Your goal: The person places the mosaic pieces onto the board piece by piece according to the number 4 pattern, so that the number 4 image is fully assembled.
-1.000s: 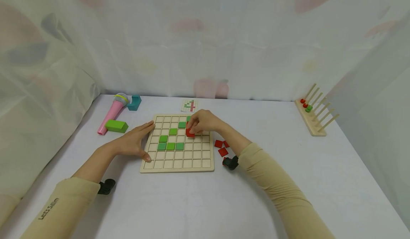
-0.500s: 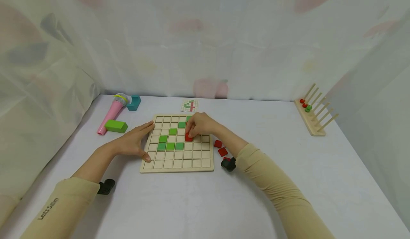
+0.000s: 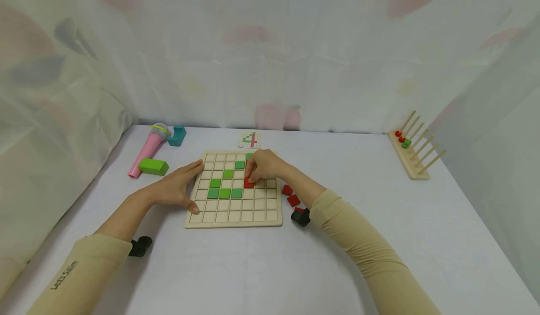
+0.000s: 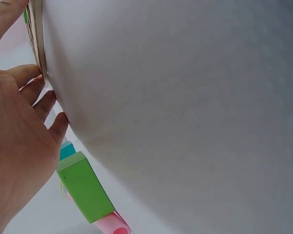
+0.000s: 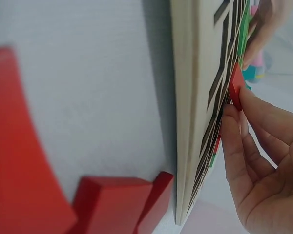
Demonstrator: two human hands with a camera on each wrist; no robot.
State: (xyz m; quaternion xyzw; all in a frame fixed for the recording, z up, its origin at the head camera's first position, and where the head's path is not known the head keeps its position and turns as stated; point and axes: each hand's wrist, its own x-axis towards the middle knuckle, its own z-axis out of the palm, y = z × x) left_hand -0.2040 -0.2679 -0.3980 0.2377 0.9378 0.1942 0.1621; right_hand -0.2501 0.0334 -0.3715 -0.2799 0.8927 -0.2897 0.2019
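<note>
A pink microphone [image 3: 147, 151] and a green block [image 3: 153, 166] lie at left, out of the way. The left hand [image 3: 175, 187], fingers apart, touches the rim of the wooden board [image 3: 234, 217]. Over its grid, the right hand [image 3: 268, 164] pinches a red tile [image 3: 248, 183], seemingly tilted, probably light, stiff and best held by opposite edges; the hand hides nearby cells. Spare red tiles [image 3: 293, 200], then a peg stand [image 3: 411, 162], lie farther right.

pink microphone [image 3: 146, 153] | green block [image 3: 153, 167] beside it | teal block [image 3: 175, 141] near it | wooden peg rack [image 3: 406, 157]

Pale, pink-patterned cloth hangings [image 3: 190, 57] around three sides of a white tabletop [image 3: 244, 268].
</note>
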